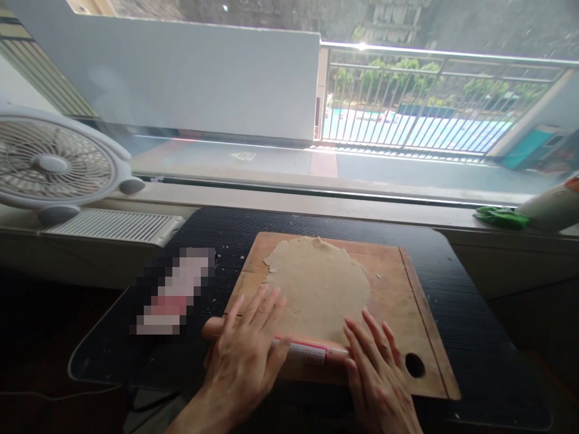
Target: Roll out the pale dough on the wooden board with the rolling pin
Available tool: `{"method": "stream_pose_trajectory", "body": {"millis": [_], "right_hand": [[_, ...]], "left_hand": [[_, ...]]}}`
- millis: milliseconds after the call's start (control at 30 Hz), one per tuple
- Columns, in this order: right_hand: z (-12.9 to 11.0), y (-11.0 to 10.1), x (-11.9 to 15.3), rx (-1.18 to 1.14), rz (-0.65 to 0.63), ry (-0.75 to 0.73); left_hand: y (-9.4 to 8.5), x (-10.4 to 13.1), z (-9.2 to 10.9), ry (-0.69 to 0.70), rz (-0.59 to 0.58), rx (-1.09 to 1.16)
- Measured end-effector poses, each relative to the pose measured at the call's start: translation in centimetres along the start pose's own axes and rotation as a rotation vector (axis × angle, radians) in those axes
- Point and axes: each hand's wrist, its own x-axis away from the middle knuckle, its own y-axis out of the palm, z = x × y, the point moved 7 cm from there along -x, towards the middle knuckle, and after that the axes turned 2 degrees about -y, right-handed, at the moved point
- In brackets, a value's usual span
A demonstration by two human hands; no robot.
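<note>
A wide, thin sheet of dough (319, 283) with uneven edges lies on a wooden board (393, 271). Across the near part of the board is a wooden rolling pin (337, 354) with a red and white label. My left hand (248, 349) rests over the pin's left part, fingers stretched forward, fingertips by the dough's lower left edge. Over the pin's right end lies my right hand (377, 367), its fingers also extended, near the dough's lower right edge. Neither hand is wrapped round the pin.
The board sits on a black table (456, 313). A blurred-out item (172, 295) lies left of the board. A white fan (52, 163) stands at the far left, and a green cloth (502, 217) is on the sill (316, 208) at the right. Beyond is a window.
</note>
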Motion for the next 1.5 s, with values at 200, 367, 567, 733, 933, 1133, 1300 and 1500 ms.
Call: {"method": "stream_pose_trajectory", "body": {"millis": [200, 367, 567, 733, 933, 1133, 1300, 1500], "right_hand": [[2.8, 0.9, -4.3, 0.000, -0.040, 0.173], [1.8, 0.6, -3.2, -0.007, -0.033, 0.099], [-0.9, -0.2, 1.3, -0.049, -0.002, -0.040], [2.3, 0.7, -3.5, -0.001, -0.003, 0.109], [1.8, 0.6, -2.8, -0.003, -0.023, 0.078], [-0.4, -0.4, 0.1, -0.056, 0.008, -0.009], [3.1, 0.7, -5.3, -0.031, 0.023, 0.197], [1.6, 0.2, -2.8, -0.022, -0.002, 0.100]], "left_hand": [[-0.1, -5.1, -0.7, -0.079, 0.022, 0.021], [-0.1, -3.9, -0.3, -0.055, 0.025, 0.024], [0.0, 1.3, 0.4, -0.007, 0.022, 0.010], [0.1, -4.3, -0.3, -0.101, 0.025, 0.001], [0.1, -3.2, 0.2, -0.071, 0.006, 0.002], [0.0, 0.4, 0.9, 0.010, 0.018, 0.007], [0.2, -5.8, 0.2, -0.093, 0.036, 0.013], [0.2, -3.0, 1.3, -0.046, 0.028, 0.029]]}}
